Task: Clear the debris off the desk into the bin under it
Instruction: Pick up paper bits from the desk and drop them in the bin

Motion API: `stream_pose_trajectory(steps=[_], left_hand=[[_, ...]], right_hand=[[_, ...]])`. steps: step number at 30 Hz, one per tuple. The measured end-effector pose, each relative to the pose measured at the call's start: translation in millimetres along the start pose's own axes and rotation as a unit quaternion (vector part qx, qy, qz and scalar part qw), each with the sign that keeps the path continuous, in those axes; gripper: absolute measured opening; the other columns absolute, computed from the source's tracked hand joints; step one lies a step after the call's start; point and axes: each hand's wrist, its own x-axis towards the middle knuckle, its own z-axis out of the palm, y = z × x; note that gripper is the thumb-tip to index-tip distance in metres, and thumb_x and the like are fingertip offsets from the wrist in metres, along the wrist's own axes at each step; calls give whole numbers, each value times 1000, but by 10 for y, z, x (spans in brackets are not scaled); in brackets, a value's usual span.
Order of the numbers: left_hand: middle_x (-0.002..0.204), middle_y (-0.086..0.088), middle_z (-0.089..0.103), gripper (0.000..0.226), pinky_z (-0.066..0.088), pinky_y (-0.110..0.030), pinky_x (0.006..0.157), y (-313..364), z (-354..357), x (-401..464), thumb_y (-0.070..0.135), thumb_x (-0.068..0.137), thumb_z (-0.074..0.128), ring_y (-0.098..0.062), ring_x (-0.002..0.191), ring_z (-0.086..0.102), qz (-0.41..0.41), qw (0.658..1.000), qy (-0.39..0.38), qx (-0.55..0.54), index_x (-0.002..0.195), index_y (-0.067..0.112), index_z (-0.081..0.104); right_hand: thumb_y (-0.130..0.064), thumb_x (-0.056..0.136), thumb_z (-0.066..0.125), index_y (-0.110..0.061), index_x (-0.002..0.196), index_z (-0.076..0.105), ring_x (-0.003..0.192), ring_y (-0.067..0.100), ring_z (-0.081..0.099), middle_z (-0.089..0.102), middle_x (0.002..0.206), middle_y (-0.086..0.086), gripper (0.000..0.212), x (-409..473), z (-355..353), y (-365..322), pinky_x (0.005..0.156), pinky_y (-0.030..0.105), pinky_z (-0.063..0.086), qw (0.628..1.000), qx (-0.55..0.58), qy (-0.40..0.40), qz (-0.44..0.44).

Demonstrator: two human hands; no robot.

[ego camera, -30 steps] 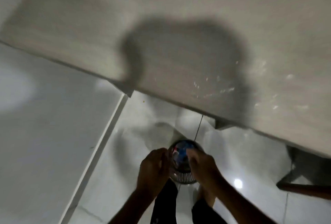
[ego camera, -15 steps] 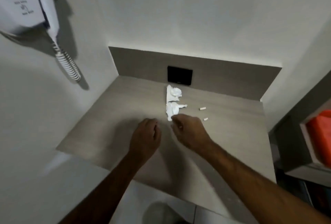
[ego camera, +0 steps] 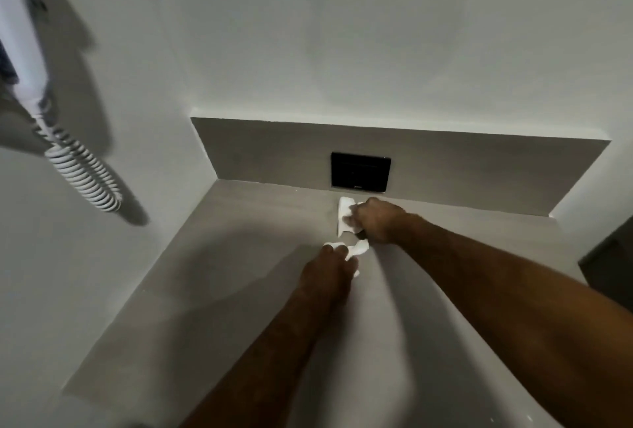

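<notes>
White crumpled tissue (ego camera: 346,218) is bunching in the right hand (ego camera: 376,224) near the desk's (ego camera: 219,256) back edge; left hand (ego camera: 329,265) is pinching another scrap (ego camera: 358,250).

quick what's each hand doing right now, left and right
Left hand: closed on the nearer tissue scrap.
Right hand: closed on the farther tissue scrap by the black wall plate.

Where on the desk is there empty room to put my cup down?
The desk is bare on its left side, between the left wall and the left hand, and also near its front edge. It is crowded below the black wall plate, where both hands, including the right hand, are on white tissue scraps.
</notes>
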Motion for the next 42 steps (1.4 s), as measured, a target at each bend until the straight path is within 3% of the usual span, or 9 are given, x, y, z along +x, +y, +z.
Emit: stream_pose_trajectory(steps=[9, 14, 18, 21, 24, 28, 32, 37, 42], left_hand=[[117, -12, 69, 24, 40, -33, 92, -121, -222, -366, 28, 96, 52, -32, 111, 62, -144, 980, 64, -118, 105, 12, 68], [92, 3, 77, 15, 41, -8, 81, 516, -475, -1329, 9, 85, 68, -12, 89, 69, -154, 919, 265, -248, 90, 19, 77], [91, 28, 69, 15, 41, 5, 79, 1435, -146, -2579, 28, 85, 67, 14, 83, 66, -159, 868, 309, -354, 97, 34, 73], [89, 28, 70, 18, 48, 0, 64, 2021, 539, -3166, 29, 76, 72, 10, 71, 69, -241, 827, 257, -438, 89, 40, 70], [75, 16, 74, 18, 58, -19, 57, 2301, 1484, -3446, 19, 77, 83, 5, 62, 69, -361, 815, 102, -442, 85, 34, 76], [74, 3, 78, 12, 42, -1, 56, 2442, 2743, -3441, 23, 88, 73, 1, 60, 65, -394, 839, -42, -372, 79, 19, 78], [91, -3, 78, 34, 37, -18, 63, 2578, 3694, -3148, 42, 94, 51, -18, 82, 72, -441, 837, -156, -284, 87, 16, 73], [102, -12, 76, 32, 52, -29, 76, 2682, 4262, -2924, 32, 95, 53, -23, 91, 70, -458, 789, -214, -348, 100, 7, 72], [135, -15, 62, 45, 53, -24, 86, 2551, 4400, -2916, 2, 88, 63, -30, 115, 65, -392, 780, -293, -390, 132, 8, 59]], right_hand=[[-21, 81, 68, -14, 95, 77, 92, 33, 71, 76, 97, 13, 18, -757, 34, -344, 82, 33, 58, 962, 209, 67, 159], [-26, 74, 76, -25, 80, 68, 64, 8, 63, 73, 70, -7, 10, -2020, 158, -1010, 55, 8, 33, 839, 409, 284, 222], [-42, 71, 70, -30, 79, 55, 48, -4, 59, 67, 63, -11, 21, -3358, 821, -1915, 48, 3, 41, 765, 560, 236, 215], [-58, 64, 65, -46, 71, 59, 60, 7, 69, 69, 63, -14, 15, -3953, 1760, -2415, 69, 31, 59, 776, 572, 77, 254], [-55, 68, 71, -46, 75, 64, 78, 23, 73, 74, 70, -11, 14, -4092, 2829, -2564, 84, 44, 54, 788, 536, -63, 295], [-49, 82, 67, -46, 70, 63, 85, 19, 72, 76, 86, -7, 13, -3939, 4102, -2572, 81, 37, 56, 768, 518, -135, 351], [-33, 90, 64, -18, 88, 77, 90, 27, 71, 78, 92, 7, 20, -3628, 4851, -2593, 81, 36, 57, 776, 477, -142, 386], [-29, 84, 69, -12, 98, 75, 93, 26, 71, 76, 100, 9, 23, -3390, 5343, -2593, 70, 25, 48, 777, 430, -211, 408], [-13, 89, 59, -14, 125, 65, 118, 28, 61, 67, 128, 10, 36, -3372, 5492, -2673, 93, 27, 47, 750, 478, -246, 385]])
